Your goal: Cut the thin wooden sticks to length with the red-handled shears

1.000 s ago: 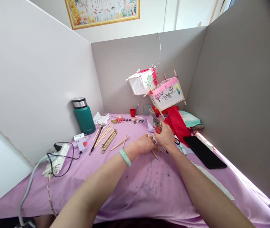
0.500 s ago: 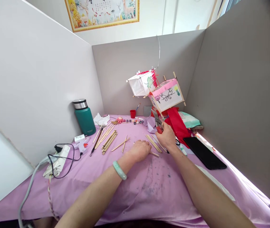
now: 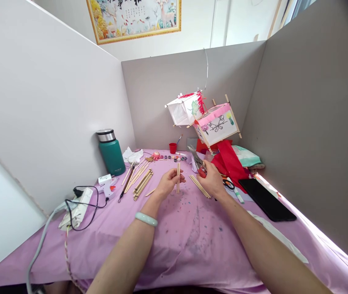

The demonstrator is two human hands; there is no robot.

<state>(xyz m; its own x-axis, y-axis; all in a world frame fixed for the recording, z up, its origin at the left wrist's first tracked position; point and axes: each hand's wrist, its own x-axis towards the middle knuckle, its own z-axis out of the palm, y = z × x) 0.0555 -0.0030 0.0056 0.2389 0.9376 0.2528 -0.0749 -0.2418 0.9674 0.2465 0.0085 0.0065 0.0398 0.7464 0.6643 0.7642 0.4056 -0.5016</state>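
The left hand is pinching thin sticks upright, the right hand is gripping pliers, a stick row is already lying lined up between them, and a bundle farther left is seemingly waiting.

No wording can be read with certainty. Well beyond and above the left fingers, a gold-framed picture bears large black brush characters, cut off by the view's upper edge, over columns of small characters too tiny to make out. Left of those fingers, the green bottle carries pale lettering low down, too small to read.
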